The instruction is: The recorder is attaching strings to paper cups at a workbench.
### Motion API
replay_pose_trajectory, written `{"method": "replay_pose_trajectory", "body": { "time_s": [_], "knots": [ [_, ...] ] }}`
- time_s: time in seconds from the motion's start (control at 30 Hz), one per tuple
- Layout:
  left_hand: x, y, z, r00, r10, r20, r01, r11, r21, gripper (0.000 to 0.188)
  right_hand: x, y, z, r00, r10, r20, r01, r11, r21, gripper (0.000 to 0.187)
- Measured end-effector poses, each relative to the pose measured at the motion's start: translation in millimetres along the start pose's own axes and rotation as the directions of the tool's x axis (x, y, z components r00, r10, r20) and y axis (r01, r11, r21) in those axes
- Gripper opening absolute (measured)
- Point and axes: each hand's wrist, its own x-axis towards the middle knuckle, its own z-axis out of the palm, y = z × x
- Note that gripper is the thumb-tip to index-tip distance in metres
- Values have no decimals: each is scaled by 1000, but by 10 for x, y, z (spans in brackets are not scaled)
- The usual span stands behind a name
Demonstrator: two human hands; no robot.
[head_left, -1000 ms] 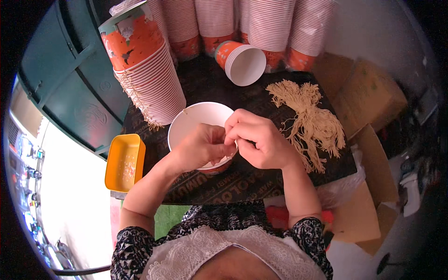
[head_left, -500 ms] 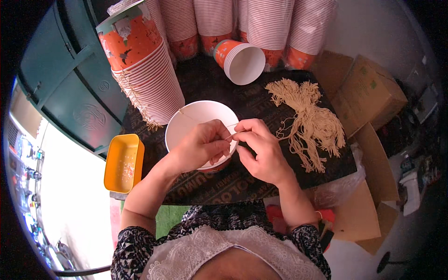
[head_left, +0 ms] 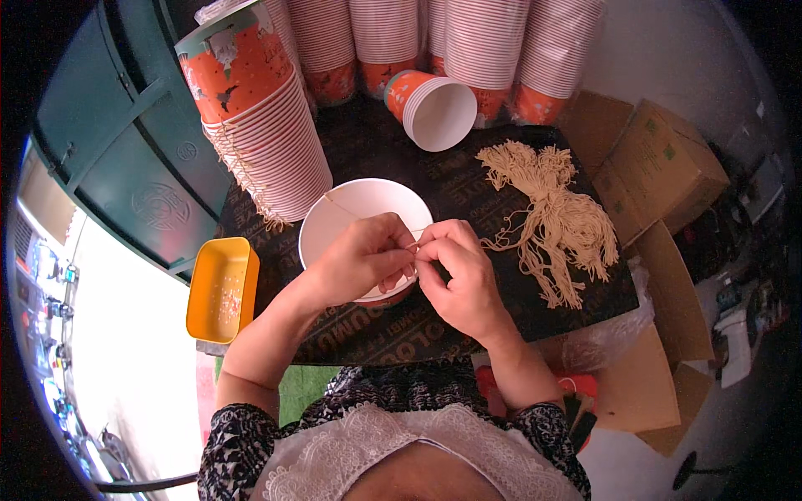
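In front of me on the dark table stands a white paper bucket (head_left: 322,230), its mouth facing up. A thin beige string (head_left: 341,203) runs from its far left rim across the mouth toward my fingers. My left hand (head_left: 372,259) is closed in a pinch over the near right rim. Fingertip to fingertip with it, my right hand (head_left: 458,271) also pinches the string. The exact knot or end between the fingers is too small to make out. Right of the bucket lies a bundle of beige strings (head_left: 551,200), tied in at its middle.
A tall stack of orange-and-white buckets (head_left: 267,142) with strings hanging down its side stands at left. A few nested buckets (head_left: 443,117) lie tipped over behind. Wrapped bucket stacks (head_left: 484,46) line the back. A yellow tray (head_left: 196,292) with small bits sits left; cardboard boxes (head_left: 668,167) stand right.
My right hand has drawn slightly left and its fingers have closed in against my left fingertips. The left hand has barely moved.
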Motion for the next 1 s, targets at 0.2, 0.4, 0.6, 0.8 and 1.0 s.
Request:
{"method": "replay_pose_trajectory", "body": {
  "time_s": [0.2,0.4,0.6,0.8,1.0],
  "knots": [
    [2,-16,-13,1000,-7,-22,11,982,187,8,-28,20,18,998,70,3,-70,993,99,15],
    [17,142,11,995,-101,-27,104,978,181,10,-42,-47,5,998,47,-33,-43,995,94,17],
    [22,28,-56,996,-77,-39,83,981,175,10,-51,-92,0,989,-143,-31,142,990,-25,21],
    [10,57,-24,994,-108,-18,109,993,53,11,-21,57,-83,994,-107,-17,105,991,-84,13],
    [-83,31,77,989,113,-97,-67,917,392,11,8,153,-45,991,-117,72,126,982,-141,11]
  ]
}}
